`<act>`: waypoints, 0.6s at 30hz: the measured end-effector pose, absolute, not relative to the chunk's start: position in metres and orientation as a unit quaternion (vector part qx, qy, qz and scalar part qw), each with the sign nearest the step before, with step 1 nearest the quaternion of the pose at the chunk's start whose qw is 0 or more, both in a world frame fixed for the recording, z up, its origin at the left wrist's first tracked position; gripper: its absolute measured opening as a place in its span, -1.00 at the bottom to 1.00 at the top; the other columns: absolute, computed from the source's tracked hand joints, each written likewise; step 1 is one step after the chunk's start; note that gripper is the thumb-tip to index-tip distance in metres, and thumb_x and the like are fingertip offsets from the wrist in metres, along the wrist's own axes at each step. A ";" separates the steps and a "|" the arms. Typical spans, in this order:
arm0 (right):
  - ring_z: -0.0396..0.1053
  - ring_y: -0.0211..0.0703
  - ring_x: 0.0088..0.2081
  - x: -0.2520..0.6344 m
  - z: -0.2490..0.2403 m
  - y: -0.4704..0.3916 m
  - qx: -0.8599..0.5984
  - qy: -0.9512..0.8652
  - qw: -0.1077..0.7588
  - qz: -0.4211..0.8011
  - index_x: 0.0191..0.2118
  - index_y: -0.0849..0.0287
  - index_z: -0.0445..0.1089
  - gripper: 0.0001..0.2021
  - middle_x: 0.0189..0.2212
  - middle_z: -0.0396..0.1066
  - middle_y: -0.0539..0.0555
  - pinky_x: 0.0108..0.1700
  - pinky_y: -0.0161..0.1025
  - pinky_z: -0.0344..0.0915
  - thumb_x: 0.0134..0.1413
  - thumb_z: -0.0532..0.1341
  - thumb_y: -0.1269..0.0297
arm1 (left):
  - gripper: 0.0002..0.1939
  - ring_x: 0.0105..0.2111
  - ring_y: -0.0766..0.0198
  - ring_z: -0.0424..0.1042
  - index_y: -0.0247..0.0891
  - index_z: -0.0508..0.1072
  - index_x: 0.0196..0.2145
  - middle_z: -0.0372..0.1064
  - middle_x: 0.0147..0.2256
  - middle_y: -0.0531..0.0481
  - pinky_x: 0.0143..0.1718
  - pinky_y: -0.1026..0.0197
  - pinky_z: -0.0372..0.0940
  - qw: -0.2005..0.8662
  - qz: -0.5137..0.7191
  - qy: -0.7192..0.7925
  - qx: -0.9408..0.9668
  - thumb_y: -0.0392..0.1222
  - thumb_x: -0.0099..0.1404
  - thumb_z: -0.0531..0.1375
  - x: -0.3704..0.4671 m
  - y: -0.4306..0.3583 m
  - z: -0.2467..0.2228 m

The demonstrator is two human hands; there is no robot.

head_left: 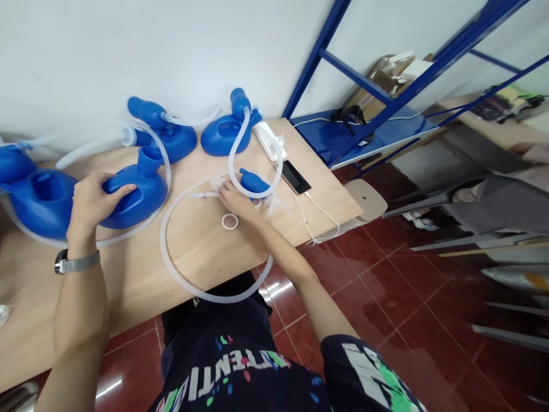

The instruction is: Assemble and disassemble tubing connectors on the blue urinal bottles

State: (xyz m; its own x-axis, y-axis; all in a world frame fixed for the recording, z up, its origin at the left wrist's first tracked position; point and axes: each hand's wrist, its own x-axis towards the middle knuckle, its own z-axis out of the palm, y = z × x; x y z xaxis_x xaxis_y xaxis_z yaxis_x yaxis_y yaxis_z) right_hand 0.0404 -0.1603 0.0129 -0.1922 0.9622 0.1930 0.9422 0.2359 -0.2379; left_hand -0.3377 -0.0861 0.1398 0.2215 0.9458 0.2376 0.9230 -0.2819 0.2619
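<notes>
My left hand (96, 197) is wrapped round the handle of a blue plastic urinal bottle (141, 191), which stands on the table with its open neck up. My right hand (238, 200) pinches a translucent white cap (218, 182) by its edge; the fingertips are partly hidden. A short white connector (205, 195) lies beside its fingers. Just past that hand lies a small blue funnel-shaped head (254, 182). Near my right wrist is a white ring (229, 221). A long clear tube (171, 269) loops over the table and hangs past its front edge.
More blue bottles with tubes stand along the wall, one at the left (47, 206) and another at the back (225, 136). A phone (294, 177) with a white cable lies on the right of the wooden table (141, 274). A blue rack (355, 74) and a stool (364, 197) stand beyond.
</notes>
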 end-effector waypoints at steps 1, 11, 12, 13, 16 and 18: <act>0.39 0.21 0.18 0.039 0.010 -0.159 -0.616 -0.772 0.153 0.036 0.06 0.28 0.46 -0.71 0.14 0.43 0.38 0.30 0.18 0.37 0.56 0.01 0.32 | -0.40 -0.10 0.16 0.45 -0.27 0.57 0.06 0.59 -0.01 -0.07 0.00 0.24 0.26 0.040 0.181 0.594 0.783 0.32 0.38 0.26 -0.336 -0.085 0.138; 0.44 0.08 0.10 0.056 0.012 -0.168 -0.597 -0.770 0.201 0.100 0.12 0.21 0.38 -0.77 0.15 0.39 0.26 0.26 -0.01 0.40 0.48 0.23 0.24 | -0.46 -0.14 0.20 0.44 -0.26 0.59 0.05 0.59 -0.06 -0.03 -0.03 0.28 0.24 0.037 0.145 0.601 0.785 0.26 0.42 0.25 -0.340 -0.071 0.148; 0.43 0.10 0.16 0.057 0.011 -0.168 -0.592 -0.772 0.203 0.112 0.17 0.22 0.37 -0.72 0.21 0.37 0.28 0.30 0.01 0.38 0.46 0.24 0.25 | -0.48 -0.15 0.20 0.43 -0.24 0.59 0.05 0.59 -0.08 -0.01 -0.05 0.28 0.23 0.029 0.139 0.609 0.780 0.26 0.42 0.24 -0.342 -0.069 0.149; 0.41 0.13 0.24 0.059 0.010 -0.167 -0.583 -0.777 0.202 0.124 0.24 0.22 0.35 -0.65 0.28 0.32 0.30 0.36 0.03 0.34 0.45 0.25 0.27 | -0.48 -0.17 0.21 0.42 -0.22 0.59 0.04 0.58 -0.11 0.01 -0.07 0.29 0.23 0.022 0.135 0.619 0.773 0.27 0.42 0.24 -0.344 -0.067 0.150; 0.20 0.18 0.48 0.064 0.007 -0.169 -0.553 -0.793 0.198 0.161 0.46 0.18 0.19 -0.42 0.50 0.09 0.33 0.51 0.11 0.20 0.43 0.27 0.25 | -0.45 -0.23 0.22 0.38 -0.23 0.60 0.03 0.58 -0.15 0.01 -0.13 0.28 0.20 0.009 0.134 0.642 0.755 0.29 0.38 0.27 -0.346 -0.060 0.146; 0.06 0.23 0.56 0.068 0.009 -0.177 -0.545 -0.796 0.201 0.171 0.53 0.15 0.12 -0.32 0.56 -0.02 0.33 0.55 0.17 0.13 0.43 0.29 0.19 | -0.40 -0.25 0.22 0.37 -0.27 0.61 0.03 0.59 -0.15 -0.02 -0.13 0.27 0.20 0.022 0.131 0.630 0.765 0.33 0.37 0.27 -0.345 -0.056 0.141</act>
State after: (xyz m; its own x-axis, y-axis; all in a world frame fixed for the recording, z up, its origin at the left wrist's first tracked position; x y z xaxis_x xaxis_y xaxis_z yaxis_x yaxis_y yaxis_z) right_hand 0.0682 -0.1768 0.0087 -0.3245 0.9365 0.1333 0.7987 0.3467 -0.4919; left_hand -0.3452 -0.0559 0.1408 0.1719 0.9698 0.1731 0.9584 -0.2053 0.1982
